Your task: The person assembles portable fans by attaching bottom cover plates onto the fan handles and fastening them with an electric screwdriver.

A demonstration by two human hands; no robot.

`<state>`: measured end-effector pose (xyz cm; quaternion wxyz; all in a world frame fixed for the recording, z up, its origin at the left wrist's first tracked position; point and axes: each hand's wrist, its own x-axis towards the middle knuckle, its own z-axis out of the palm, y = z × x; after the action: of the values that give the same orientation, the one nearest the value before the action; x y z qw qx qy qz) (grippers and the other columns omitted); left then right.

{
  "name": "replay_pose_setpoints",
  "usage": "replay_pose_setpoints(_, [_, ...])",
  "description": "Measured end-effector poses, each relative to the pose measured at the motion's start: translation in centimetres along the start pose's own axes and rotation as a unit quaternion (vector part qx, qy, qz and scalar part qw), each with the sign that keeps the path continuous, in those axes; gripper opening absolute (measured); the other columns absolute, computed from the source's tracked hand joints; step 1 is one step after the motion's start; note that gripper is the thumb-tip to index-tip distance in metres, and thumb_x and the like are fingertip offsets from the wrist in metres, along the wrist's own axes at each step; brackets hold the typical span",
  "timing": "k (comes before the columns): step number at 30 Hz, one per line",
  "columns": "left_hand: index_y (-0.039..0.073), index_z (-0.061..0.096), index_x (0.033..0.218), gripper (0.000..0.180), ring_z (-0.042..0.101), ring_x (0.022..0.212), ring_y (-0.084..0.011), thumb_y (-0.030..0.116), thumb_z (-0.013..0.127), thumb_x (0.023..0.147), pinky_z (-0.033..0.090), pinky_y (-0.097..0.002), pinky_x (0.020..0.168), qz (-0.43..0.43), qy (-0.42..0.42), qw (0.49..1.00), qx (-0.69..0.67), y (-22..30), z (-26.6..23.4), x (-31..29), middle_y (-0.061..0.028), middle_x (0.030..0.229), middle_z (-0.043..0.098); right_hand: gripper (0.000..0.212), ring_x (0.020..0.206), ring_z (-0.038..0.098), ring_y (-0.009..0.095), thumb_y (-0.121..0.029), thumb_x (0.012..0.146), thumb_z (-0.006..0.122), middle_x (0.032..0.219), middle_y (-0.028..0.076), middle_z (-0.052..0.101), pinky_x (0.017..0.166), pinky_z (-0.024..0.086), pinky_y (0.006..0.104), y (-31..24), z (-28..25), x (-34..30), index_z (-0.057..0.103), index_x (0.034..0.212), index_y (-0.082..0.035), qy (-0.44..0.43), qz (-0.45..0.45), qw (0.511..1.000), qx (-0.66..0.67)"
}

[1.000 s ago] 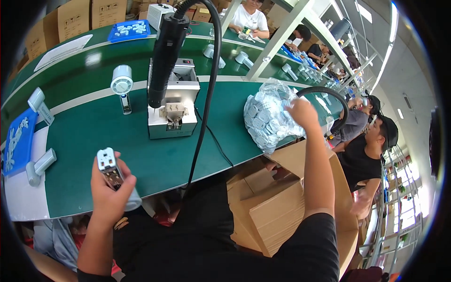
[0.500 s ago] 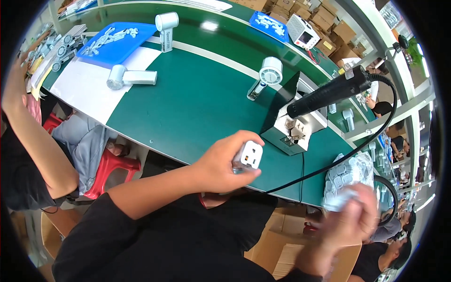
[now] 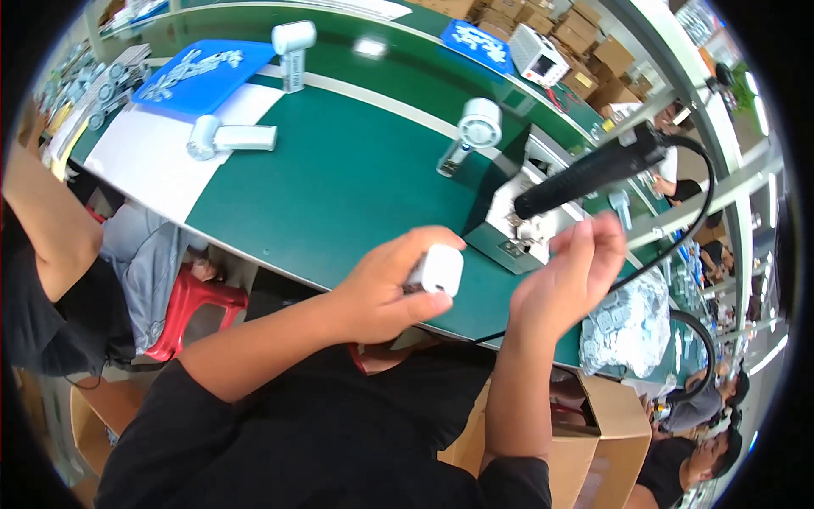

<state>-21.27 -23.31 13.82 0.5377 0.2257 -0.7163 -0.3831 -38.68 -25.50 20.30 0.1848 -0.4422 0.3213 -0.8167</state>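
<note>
My left hand (image 3: 386, 284) is closed around a white, block-shaped part (image 3: 442, 270), its smooth pale end toward me; the rest is hidden in the palm. My right hand (image 3: 560, 284) is raised beside the metal-fronted box (image 3: 511, 246), fingers loosely bent and slightly apart, with nothing visible in them. Above it, a black corded handheld tool (image 3: 585, 176) leans with its tip at the box. Behind the box stands a small handheld fan (image 3: 480, 127) with an opened handle. A clear bag of pale plastic parts (image 3: 626, 327) lies beyond my right wrist.
Two more handheld fans, one lying (image 3: 233, 138) and one upright (image 3: 293, 55), are on the green bench (image 3: 339, 170). A blue tray (image 3: 199, 81) of small white parts stands at the far left. A black cable (image 3: 699, 220) loops at right. A co-worker's arm (image 3: 55, 220) shows at left.
My right hand has moved from the bag toward the box and no longer shows the pale piece it held. The white part's end, earlier showing openings, now looks covered and smooth.
</note>
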Motion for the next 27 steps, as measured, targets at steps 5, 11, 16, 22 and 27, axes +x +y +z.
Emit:
replay_pose_setpoints(5, [0.007,0.036,0.129,0.055,0.048,0.087,-0.0137,0.040,0.055,0.090,0.041,-0.0286,0.077,-0.113,-0.048,0.983,-0.139,-2.1,1.8,1.6,-0.0063,0.097,0.050,0.033,0.079,0.060,0.018,-0.010,0.081,0.069,0.085,0.009,0.061,0.072,0.047,0.0280,1.9,1.6,7.6,0.051,0.106,0.000,-0.141,0.132,0.980,-0.039])
replay_pose_setpoints(11, [0.007,0.036,0.129,0.064,0.051,0.078,-0.0151,0.057,0.046,0.091,0.043,-0.0296,0.072,-0.057,0.044,0.991,-0.111,-4.8,2.6,1.3,-0.0073,0.086,0.053,0.021,0.047,0.052,0.014,-0.015,0.080,0.071,0.061,0.005,0.055,0.046,0.042,0.0260,1.6,-0.4,8.2,0.058,0.087,0.000,-0.036,0.098,0.994,-0.035])
replay_pose_setpoints(16, [0.007,0.037,0.128,0.064,0.051,0.077,-0.0144,0.058,0.047,0.090,0.042,-0.0289,0.070,-0.057,0.033,0.994,-0.092,-4.3,3.0,1.8,-0.0067,0.084,0.053,0.025,0.048,0.052,0.017,-0.020,0.081,0.069,0.061,0.007,0.054,0.047,0.044,0.0292,2.3,-2.0,9.7,0.053,0.084,-0.001,-0.043,0.120,0.992,-0.011])
replay_pose_setpoints(22, [0.007,0.038,0.128,0.066,0.051,0.076,-0.0141,0.058,0.050,0.088,0.042,-0.0286,0.067,-0.064,0.021,0.993,-0.095,-4.0,3.3,2.2,-0.0060,0.083,0.053,0.025,0.049,0.051,0.018,-0.017,0.081,0.066,0.061,0.009,0.052,0.047,0.044,0.0311,2.9,-1.9,8.9,0.049,0.088,0.000,-0.078,0.128,0.988,-0.024])
replay_pose_setpoints(27, [0.006,0.038,0.128,0.065,0.050,0.075,-0.0128,0.056,0.053,0.088,0.041,-0.0268,0.065,-0.060,0.016,0.994,-0.094,-4.1,3.1,2.2,-0.0053,0.083,0.052,0.021,0.047,0.052,0.016,-0.015,0.081,0.068,0.059,0.007,0.054,0.047,0.044,0.0290,2.0,-1.5,8.9,0.052,0.084,-0.002,-0.095,0.164,0.982,-0.008])
